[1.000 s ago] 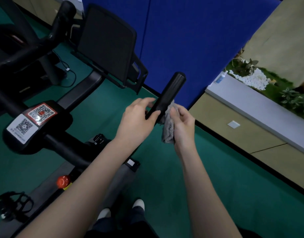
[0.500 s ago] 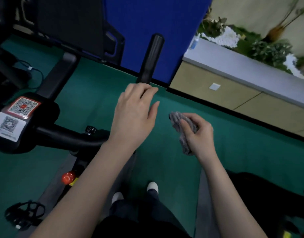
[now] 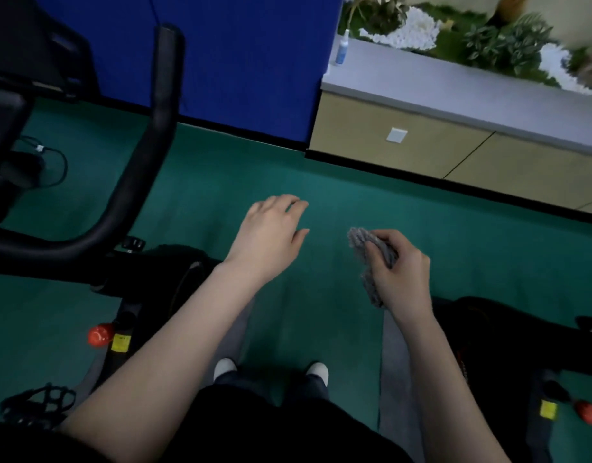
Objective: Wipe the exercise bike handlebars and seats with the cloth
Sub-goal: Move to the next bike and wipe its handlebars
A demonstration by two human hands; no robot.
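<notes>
The black handlebar point(image 3: 156, 128) of the exercise bike curves up at the left, its tip near the blue partition. My left hand point(image 3: 271, 232) hovers over the green floor to the right of the bar, fingers relaxed and holding nothing. My right hand point(image 3: 400, 265) grips a crumpled grey cloth point(image 3: 371, 262), which hangs down below the fist. Both hands are clear of the handlebar. No seat is plainly visible.
A second bike's dark frame point(image 3: 522, 335) with a red knob point(image 3: 588, 412) sits at the lower right. The first bike's red knob point(image 3: 99, 335) and pedal point(image 3: 37, 401) are lower left. A blue partition point(image 3: 241, 61), a low cabinet point(image 3: 455, 135) and a spray bottle point(image 3: 341, 48) stand behind.
My left hand let go of the handlebar and moved right, away from it. My right hand carried the cloth off the bar and to the right. The view swung right.
</notes>
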